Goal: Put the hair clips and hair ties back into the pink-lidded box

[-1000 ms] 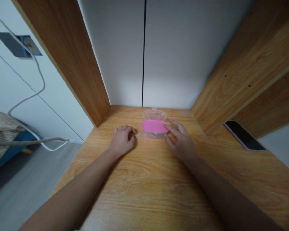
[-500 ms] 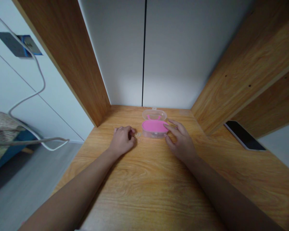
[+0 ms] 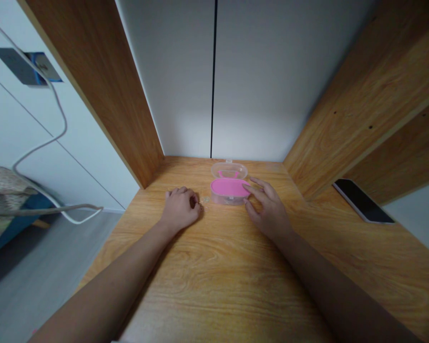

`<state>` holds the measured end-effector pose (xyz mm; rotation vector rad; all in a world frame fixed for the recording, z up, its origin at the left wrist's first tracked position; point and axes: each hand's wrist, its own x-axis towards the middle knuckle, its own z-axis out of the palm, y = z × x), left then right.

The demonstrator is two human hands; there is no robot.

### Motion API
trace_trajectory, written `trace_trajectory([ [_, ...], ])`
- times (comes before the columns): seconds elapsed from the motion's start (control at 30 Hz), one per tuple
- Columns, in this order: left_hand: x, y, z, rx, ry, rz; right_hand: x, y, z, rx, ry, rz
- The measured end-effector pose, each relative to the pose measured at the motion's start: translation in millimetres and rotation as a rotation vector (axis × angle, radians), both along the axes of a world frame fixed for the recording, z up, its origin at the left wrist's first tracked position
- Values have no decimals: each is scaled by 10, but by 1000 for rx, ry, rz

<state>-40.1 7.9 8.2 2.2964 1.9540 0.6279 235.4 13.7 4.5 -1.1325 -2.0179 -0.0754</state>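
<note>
An oval clear plastic box with a pink inner cover stands on the wooden tabletop. Its clear lid, with a pink handle, is tipped back behind it. My right hand grips the box's right end, thumb at the front corner and a fingertip on the pink cover. To the left of the box lies a small scatter of thin, pale bands, too small to make out well. My left hand rests beside them with curled fingers, thumb and forefinger together; anything pinched there is too small to name.
A phone lies on the right side of the wooden tabletop. White panels close off the back, and wooden boards rise on both sides. At left hangs a white cable.
My left fingers have shifted slightly at the small pale bands, which lie a little differently and look fewer. My right hand and the box have stayed in place.
</note>
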Motion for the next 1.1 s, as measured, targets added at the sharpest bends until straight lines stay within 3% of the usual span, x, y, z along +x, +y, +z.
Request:
trace_trajectory([
  [0.5,-36,18,-25,10,81,119,6,4,-3,0,7,4],
  [0.9,1,-20,0,35,-2,-34,0,-6,7,-9,1,-2],
  [1.1,17,-25,-11,32,-21,-42,1,-8,11,-6,1,-6],
])
